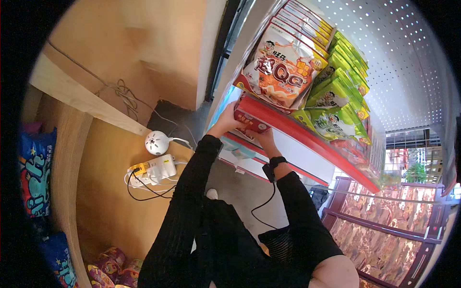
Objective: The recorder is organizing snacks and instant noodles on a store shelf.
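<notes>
A red printed box (252, 121) lies between my two hands, just below the red front edge (309, 144) of a shop shelf. My left hand (227, 120) grips its left end, with the fingertips partly hidden under the shelf edge. My right hand (264, 138) holds the box from its lower right side. Directly above, on the shelf, stands a row of white and orange candy bags (284, 72). Green candy bags (336, 104) lean beside them to the right.
Lower shelves with red edges (299, 172) continue beneath. To the left, a power strip (162, 167) with cables and a white round device (157, 143) rest on a wooden surface. Blue snack bags (37, 172) are at the far left. A black cable hangs from my right wrist.
</notes>
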`<state>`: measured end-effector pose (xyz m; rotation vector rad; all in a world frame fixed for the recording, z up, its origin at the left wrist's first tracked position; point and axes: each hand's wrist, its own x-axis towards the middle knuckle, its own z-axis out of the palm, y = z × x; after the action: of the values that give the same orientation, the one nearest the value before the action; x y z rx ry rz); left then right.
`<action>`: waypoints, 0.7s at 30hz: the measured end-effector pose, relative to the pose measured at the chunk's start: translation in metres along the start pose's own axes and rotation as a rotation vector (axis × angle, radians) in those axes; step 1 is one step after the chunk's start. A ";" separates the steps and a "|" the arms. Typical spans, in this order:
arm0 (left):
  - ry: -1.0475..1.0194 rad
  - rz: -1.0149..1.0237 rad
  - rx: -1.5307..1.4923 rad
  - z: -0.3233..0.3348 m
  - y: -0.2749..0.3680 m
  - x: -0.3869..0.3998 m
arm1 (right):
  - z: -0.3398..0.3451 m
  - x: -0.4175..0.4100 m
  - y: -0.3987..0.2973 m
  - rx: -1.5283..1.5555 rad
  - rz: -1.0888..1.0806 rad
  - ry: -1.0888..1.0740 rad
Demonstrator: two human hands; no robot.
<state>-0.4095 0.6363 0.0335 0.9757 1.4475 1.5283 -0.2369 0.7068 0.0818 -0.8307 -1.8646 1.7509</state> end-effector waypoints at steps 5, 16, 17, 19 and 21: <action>0.189 0.083 0.365 0.013 -0.004 -0.013 | -0.007 0.002 0.013 -0.055 0.052 0.016; 0.222 0.057 0.565 0.013 -0.021 -0.018 | -0.001 0.001 0.021 -0.086 0.112 0.086; 0.247 0.108 0.515 0.014 -0.018 -0.018 | -0.003 0.000 0.019 -0.085 0.119 0.089; 0.152 -0.025 0.433 0.007 -0.022 -0.023 | 0.002 0.006 0.018 -0.249 0.049 0.090; 0.301 0.085 0.367 0.004 -0.025 -0.034 | 0.012 0.004 0.018 -0.153 0.056 0.065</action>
<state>-0.3914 0.6073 0.0083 1.0613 1.9730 1.5506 -0.2460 0.7012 0.0621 -0.9949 -1.9685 1.6085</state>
